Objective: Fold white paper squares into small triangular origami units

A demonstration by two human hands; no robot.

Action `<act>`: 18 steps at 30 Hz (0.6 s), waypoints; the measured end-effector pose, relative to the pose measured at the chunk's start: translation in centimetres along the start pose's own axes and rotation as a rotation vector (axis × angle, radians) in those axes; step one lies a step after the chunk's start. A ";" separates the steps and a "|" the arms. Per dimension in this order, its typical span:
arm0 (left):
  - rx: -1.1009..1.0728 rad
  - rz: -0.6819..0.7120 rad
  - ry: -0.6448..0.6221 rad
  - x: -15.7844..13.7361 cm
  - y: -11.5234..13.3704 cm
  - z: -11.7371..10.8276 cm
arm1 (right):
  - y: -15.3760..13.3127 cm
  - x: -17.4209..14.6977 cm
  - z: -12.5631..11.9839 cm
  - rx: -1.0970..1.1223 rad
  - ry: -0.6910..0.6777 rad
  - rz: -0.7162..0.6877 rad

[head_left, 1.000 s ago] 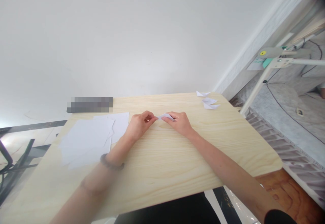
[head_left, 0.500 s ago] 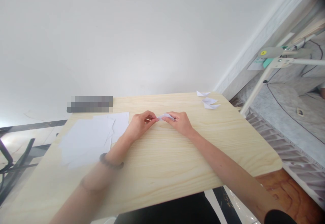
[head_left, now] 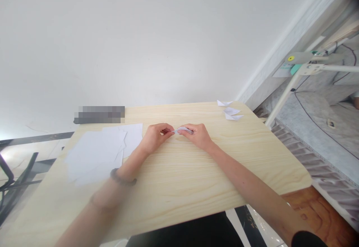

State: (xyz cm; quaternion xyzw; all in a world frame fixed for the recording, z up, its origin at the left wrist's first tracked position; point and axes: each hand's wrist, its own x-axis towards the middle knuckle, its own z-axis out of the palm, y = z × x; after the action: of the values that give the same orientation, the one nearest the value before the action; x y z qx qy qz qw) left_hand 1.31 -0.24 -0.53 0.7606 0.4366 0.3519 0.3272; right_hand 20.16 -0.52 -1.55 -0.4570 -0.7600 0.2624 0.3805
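A small piece of folded white paper point(head_left: 183, 129) is held between my two hands over the middle of the table. My left hand point(head_left: 157, 136) pinches its left tip between thumb and fingers. On the other side, my right hand point(head_left: 198, 135) grips its right part, thumb in front and fingers behind, hiding some of it. Several folded paper boats point(head_left: 232, 116) sit together at the table's far right corner, apart from both hands. White sheets of paper point(head_left: 95, 153) lie in a loose, overlapping pile left of my left hand.
The light wooden table point(head_left: 179, 187) stands against a white wall point(head_left: 168, 45). At its back left lies a dark, pixelated object point(head_left: 99, 115). Right of the table are a white metal frame point(head_left: 286, 93) and a grey covered surface point(head_left: 322, 116).
The folded paper has tilted and looks flatter and narrower between my fingers. Both hands keep their hold with only slight finger movement.
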 end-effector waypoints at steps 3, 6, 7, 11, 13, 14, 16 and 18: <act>-0.051 -0.069 -0.006 -0.1 -0.2 -0.1 | 0.0 0.1 -0.1 0.025 -0.008 0.015; -0.104 -0.132 -0.010 -0.1 -0.4 -0.3 | 0.0 0.2 -0.4 0.066 -0.042 0.036; -0.120 -0.146 -0.008 -0.1 -0.4 -0.3 | 0.0 0.2 -0.6 0.084 -0.061 0.049; -0.172 -0.194 0.019 0.0 -0.6 -0.4 | 0.2 0.2 -1.2 0.172 -0.140 0.102; -0.211 -0.218 0.013 0.0 -0.7 -0.5 | 0.4 0.2 -1.3 0.192 -0.165 0.111; -0.232 -0.228 -0.002 0.0 -0.8 -0.5 | 0.5 0.2 -1.4 0.194 -0.171 0.112; -0.263 -0.238 -0.049 -0.1 -0.9 -0.7 | 0.7 0.2 -1.4 0.189 -0.162 0.109; -0.260 -0.243 -0.091 -0.1 -1.0 -0.9 | 0.8 0.2 -1.3 0.178 -0.141 0.104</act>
State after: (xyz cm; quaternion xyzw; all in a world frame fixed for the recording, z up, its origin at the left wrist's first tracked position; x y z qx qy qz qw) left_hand 0.11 0.26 -0.90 0.6688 0.4608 0.3283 0.4823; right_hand 21.56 0.07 -1.34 -0.4405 -0.7337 0.3797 0.3513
